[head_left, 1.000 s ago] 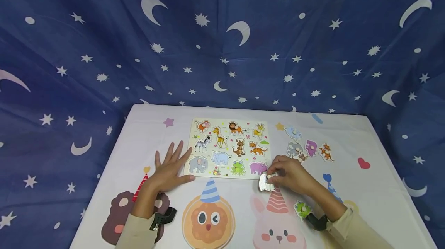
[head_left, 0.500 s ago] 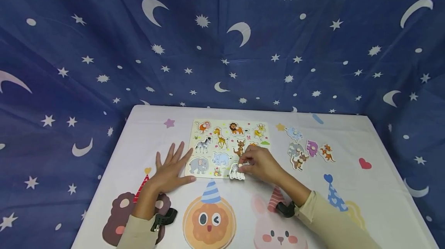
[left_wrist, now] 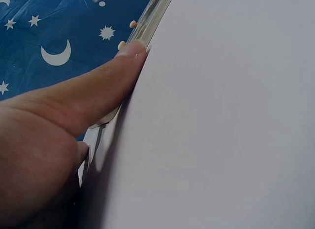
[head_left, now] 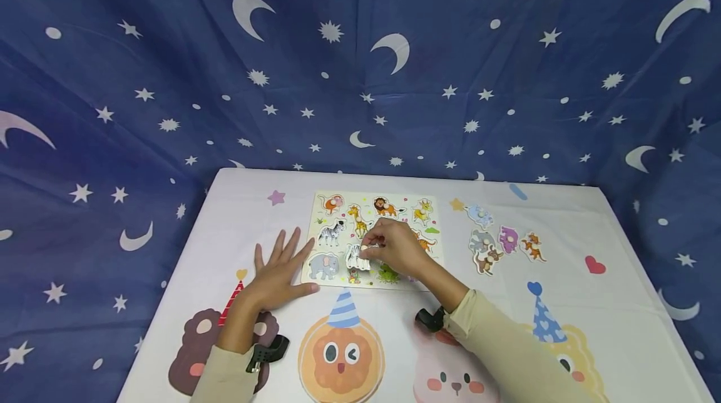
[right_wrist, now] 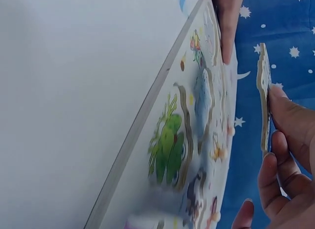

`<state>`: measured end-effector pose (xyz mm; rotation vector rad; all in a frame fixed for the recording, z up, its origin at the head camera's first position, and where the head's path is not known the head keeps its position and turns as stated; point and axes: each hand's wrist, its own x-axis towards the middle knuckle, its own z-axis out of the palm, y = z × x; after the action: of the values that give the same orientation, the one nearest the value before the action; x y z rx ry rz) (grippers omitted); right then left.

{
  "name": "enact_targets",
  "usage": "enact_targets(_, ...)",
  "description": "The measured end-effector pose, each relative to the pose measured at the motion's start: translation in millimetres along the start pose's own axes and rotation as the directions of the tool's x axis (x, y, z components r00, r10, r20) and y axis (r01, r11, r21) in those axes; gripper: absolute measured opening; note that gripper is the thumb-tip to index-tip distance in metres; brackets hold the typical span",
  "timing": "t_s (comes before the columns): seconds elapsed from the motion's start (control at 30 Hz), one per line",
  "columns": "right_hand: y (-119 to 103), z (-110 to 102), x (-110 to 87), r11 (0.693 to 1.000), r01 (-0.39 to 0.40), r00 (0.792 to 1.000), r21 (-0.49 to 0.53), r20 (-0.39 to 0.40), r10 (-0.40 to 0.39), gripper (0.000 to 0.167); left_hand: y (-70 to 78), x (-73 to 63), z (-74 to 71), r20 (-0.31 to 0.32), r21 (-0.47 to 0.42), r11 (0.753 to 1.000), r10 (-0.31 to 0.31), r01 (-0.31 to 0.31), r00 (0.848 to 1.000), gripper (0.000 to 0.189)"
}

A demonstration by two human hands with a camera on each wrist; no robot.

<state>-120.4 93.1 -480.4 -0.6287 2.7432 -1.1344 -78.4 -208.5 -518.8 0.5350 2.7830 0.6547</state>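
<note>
My right hand [head_left: 397, 246] pinches a wooden zebra puzzle piece [head_left: 356, 258] between thumb and fingers, over the lower middle of the animal puzzle board [head_left: 360, 197]. In the right wrist view the zebra piece [right_wrist: 264, 101] stands apart from the board, seen edge-on, above the printed frog [right_wrist: 170, 147]. The board's printed zebra [head_left: 330, 233] lies up and left of the held piece. My left hand [head_left: 276, 278] is spread flat at the board's left edge. Its thumb [left_wrist: 98, 88] touches the lower left corner in the left wrist view.
Right of the board lie loose pieces: a blue animal [head_left: 479, 216], a grey elephant [head_left: 480, 239], a purple hippo [head_left: 508, 239], a brown kangaroo [head_left: 487, 259] and a tiger [head_left: 532, 246]. A blue star-patterned cloth [head_left: 360, 109] hangs behind the white table.
My right hand has carried the zebra piece leftward from the board's lower right corner to its lower middle. The right sleeve now covers where the frog piece lay. My left hand has stayed put.
</note>
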Motion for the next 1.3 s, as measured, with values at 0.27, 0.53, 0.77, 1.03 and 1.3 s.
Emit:
enact_targets(0.27, -3, 15, 21.3, 0.999, -0.051, 0.998, -0.012, -0.041, 0.051, 0.013, 0.4, 0.8, 0.0, 0.014, -0.007, 1.000, 0.001, -0.001, 1.000, 0.097)
enact_targets(0.53, -6, 28, 38.8, 0.992, -0.112, 0.992, -0.061, -0.062, 0.108, 0.013, -0.1, 2.7, 0.8, 0.015, -0.007, 1.000, -0.006, 0.006, 1.000, 0.098)
enact_targets(0.77, -11, 37, 53.8, 0.985, -0.138, 0.989, -0.105, -0.068, 0.131, 0.013, -1.2, 2.4, 1.0, 0.021, -0.001, 1.000, -0.007, 0.007, 1.000, 0.097)
enact_targets(1.03, -14, 49, 69.8, 0.972, -0.181, 0.983, -0.153, -0.042, 0.176, 0.015, -3.2, 1.0, 4.1, 0.019, -0.010, 1.000, -0.007, 0.007, 1.000, 0.098)
enact_targets(1.3, -12, 56, 76.8, 0.962, -0.209, 0.978, -0.175, -0.052, 0.203, 0.016, -3.5, 2.5, 5.0, 0.020, -0.013, 1.000, -0.006, 0.007, 1.000, 0.098)
